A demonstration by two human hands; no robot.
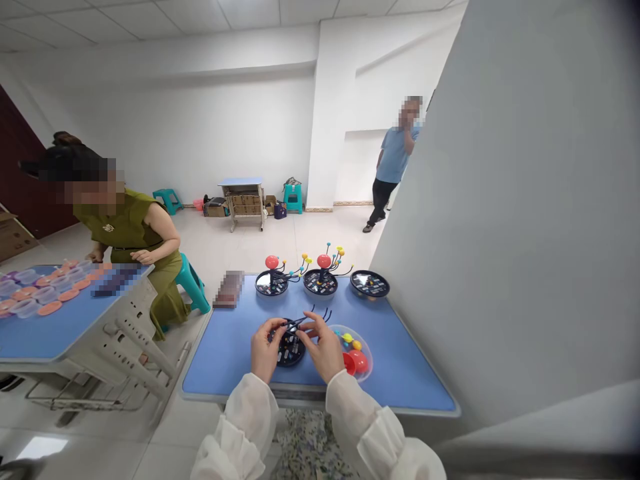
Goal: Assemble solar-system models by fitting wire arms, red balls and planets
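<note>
Over a round black base (290, 350) on the blue desk, my left hand (266, 347) and my right hand (323, 347) pinch thin black rods (299, 321) between thumbs and fingers. Several rod ends stick up past my right fingers. The base bears small printed pictures and is partly covered by my hands. Right beside my right hand, a clear plastic tray (369, 350) holds a red ball half (358, 361), a red cup-like half (349, 364) and small yellow, orange and blue balls (349, 339).
Along the desk's (400, 373) far edge stand two planet models (271, 283) (321, 283) with jutting arms, and a round black dish (370, 283). A blurred flat item (229, 289) lies far left. A wall (500, 233) rises close on the right. A seated person (135, 227) is at the left desk; another stands behind.
</note>
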